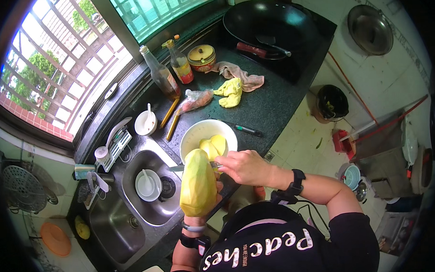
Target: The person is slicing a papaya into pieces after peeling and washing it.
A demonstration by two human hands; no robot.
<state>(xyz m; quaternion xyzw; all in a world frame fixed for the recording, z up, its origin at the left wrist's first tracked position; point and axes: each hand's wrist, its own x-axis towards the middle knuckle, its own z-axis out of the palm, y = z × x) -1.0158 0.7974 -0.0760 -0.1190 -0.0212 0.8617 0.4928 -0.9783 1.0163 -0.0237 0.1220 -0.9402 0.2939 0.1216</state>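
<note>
My left hand (218,190) supports a large peeled yellow-green fruit (198,187) from beneath; the fruit hides most of the palm. My right hand (245,167) grips a knife, and its blade (176,168) passes behind the fruit's upper part, with the tip showing on the left. Where the edge meets the flesh is hidden. Just beyond the fruit, a white bowl (188,135) holds yellow fruit slices (217,144). A dark-handled tool with a green mark (244,128), perhaps a peeler or knife, lies on the counter right of the bowl.
A double steel sink (116,226) lies to the left, with stacked white bowls (147,187) inside. A small bowl with a spoon (145,123), glass bottles (161,75), a plastic-wrapped item (194,101) and a yellow cloth (230,92) occupy the counter. A wok (271,22) stands at the back.
</note>
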